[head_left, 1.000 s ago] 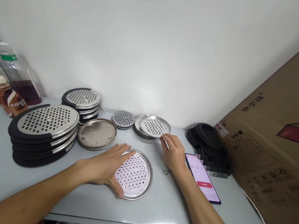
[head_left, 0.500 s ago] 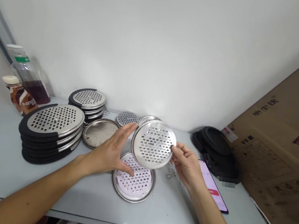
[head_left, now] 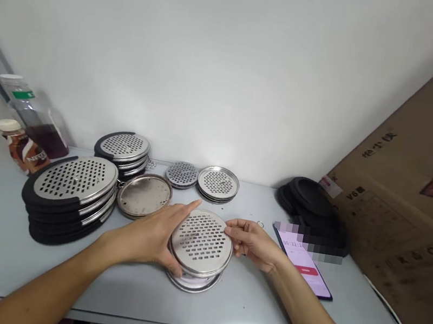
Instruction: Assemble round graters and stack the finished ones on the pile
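Note:
Both my hands hold a round metal grater plate [head_left: 202, 247] with rows of slotted holes, low over the table. My left hand [head_left: 156, 232] wraps its left edge, thumb at the front and fingers behind. With thumb and fingers, my right hand [head_left: 253, 242] pinches the right rim. Directly beneath is a second round plate [head_left: 193, 290]; its front rim shows and the rest is covered. Whether the two plates touch, I cannot tell. A shallow round metal tray [head_left: 145, 194] lies behind my left hand. A small wire ring [head_left: 260, 224] shows just beyond my right hand.
Black-rimmed graters stand in a front stack [head_left: 73, 183] and a rear stack [head_left: 124, 147]. Near the wall lie a small disc [head_left: 181, 174] and stacked plates [head_left: 218, 183]. Black rims [head_left: 315, 210], a phone [head_left: 306, 269] and a carton [head_left: 406, 230] are right; bottles [head_left: 24, 145] stand left.
The grater plate has come down and toward me, from tilted up to nearly flat over the lower plate. My left hand, open and beside it before, now grips its left edge.

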### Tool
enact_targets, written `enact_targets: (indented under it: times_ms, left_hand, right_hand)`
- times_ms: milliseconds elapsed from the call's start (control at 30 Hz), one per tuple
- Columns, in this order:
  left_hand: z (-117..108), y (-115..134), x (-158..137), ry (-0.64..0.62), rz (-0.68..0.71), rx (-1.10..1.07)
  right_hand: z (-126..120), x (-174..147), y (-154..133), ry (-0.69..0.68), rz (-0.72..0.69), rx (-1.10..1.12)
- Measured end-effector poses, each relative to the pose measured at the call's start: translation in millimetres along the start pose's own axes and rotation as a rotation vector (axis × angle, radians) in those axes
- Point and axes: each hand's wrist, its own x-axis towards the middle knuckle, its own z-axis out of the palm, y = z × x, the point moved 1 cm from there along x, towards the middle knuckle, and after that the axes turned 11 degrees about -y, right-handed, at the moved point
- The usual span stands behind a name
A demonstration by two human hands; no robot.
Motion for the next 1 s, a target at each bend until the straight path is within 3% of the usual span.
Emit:
enact_targets:
  times_ms: [300,567,867,1000]
  left_hand:
    - [4.5,10.7,-6.6,-0.066,-0.036,0.046]
    - [12.6,2.9,-3.0,-0.099,-0.049,0.077]
    - [12.1,-7.0,-2.9,-0.147,-0.055,0.089]
    - [12.0,-14.1,-2.6,-0.174,-0.057,0.067]
  right_hand:
    - [3.3,-4.2,-0.1,0.003,0.005,-0.419]
    - [3.4,-3.0,4.5,-0.009,-0.013,-0.654]
    - [17.5,-8.4,-1.4,0.038,-0.182,-0.94]
    - [24.2,-16.7,-3.9,-0.039,-0.299,-1.138]
